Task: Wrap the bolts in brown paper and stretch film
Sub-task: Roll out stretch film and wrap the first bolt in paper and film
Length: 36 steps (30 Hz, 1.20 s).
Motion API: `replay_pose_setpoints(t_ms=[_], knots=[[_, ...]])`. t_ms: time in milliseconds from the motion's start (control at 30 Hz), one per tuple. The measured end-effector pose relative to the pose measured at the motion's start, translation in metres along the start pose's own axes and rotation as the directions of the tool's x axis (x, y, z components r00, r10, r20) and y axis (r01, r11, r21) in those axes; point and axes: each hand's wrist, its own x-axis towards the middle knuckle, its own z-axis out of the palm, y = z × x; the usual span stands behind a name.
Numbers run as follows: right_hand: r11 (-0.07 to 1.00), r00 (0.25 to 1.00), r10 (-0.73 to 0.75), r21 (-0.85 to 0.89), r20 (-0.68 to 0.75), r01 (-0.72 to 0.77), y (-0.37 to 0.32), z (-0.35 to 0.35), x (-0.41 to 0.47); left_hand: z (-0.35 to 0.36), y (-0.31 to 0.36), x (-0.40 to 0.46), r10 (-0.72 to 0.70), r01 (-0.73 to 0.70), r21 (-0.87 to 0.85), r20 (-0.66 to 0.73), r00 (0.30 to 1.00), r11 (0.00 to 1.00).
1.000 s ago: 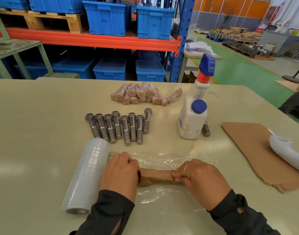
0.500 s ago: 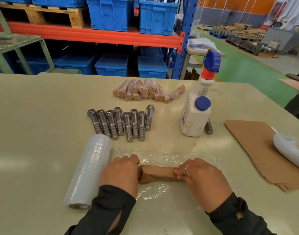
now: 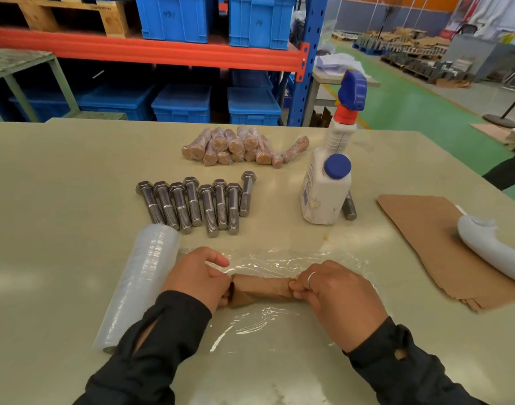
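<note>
At table's left, the stretch film roll [image 3: 139, 283] lies on the table [image 3: 60, 185], its long axis running toward the person, with a loose sheet of film [image 3: 279, 264] pulled rightward from it.

Left hand [image 3: 196, 279]: fingers curled round the left end of the paper-wrapped bolt [image 3: 260, 289], forefinger lifted off toward the film. Grasping.

Bolt parcel: lies on the film sheet, long axis left-right, directly between the two hands, each hand at one end and equally near. Judgement: next move is a roll away from the body, so the parcel's axis square to the roll direction is the relation that matters.

Right hand [image 3: 335, 293]: fingertips pinching the twisted right end of the brown paper. Grasping.

Beyond: eight bare bolts [image 3: 200, 204] in a row, a pile of finished wrapped bolts [image 3: 241, 146], a spray bottle [image 3: 327, 182] with one more bolt behind it. Far right: stack of brown paper sheets [image 3: 425, 238] with a white tool [image 3: 493, 249] resting on it.

Versus 0.5 s ago: parcel in the same place; left forefinger now raised, where it lay curled; grips otherwise unchanged.
</note>
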Motion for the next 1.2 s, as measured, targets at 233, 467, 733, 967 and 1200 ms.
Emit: replay_pose_setpoints(t_ms=[233, 467, 733, 967, 1200], knots=[[1.000, 0.999, 0.028, 0.003, 0.030, -0.028, 0.001, 0.001, -0.002, 0.012, -0.008, -0.014, 0.063, -0.073, -0.074, -0.136, 0.989, 0.995], [0.999, 0.998, 0.030, 0.015, 0.050, -0.031, -0.002, -0.002, -0.003, 0.066, 0.004, -0.056, 0.481, -0.304, 0.789, 0.013, 0.877, 0.534], [0.960, 0.943, 0.260, 0.051, 0.207, -0.276, -0.011, -0.008, -0.008, 0.081, -0.005, -0.063, 0.359, -0.287, 0.839, 0.119, 0.926, 0.462], [0.777, 0.813, 0.578, 0.260, 0.063, -0.573, 0.033, -0.015, -0.020, 0.084, -0.006, -0.056, 0.411, -0.336, 0.807, 0.128, 0.902, 0.486], [0.548, 0.608, 0.753, 0.271, 0.251, -0.791, 0.067, -0.023, -0.011, 0.082, -0.008, -0.055, 0.447, -0.354, 0.828, 0.143, 0.883, 0.434]])
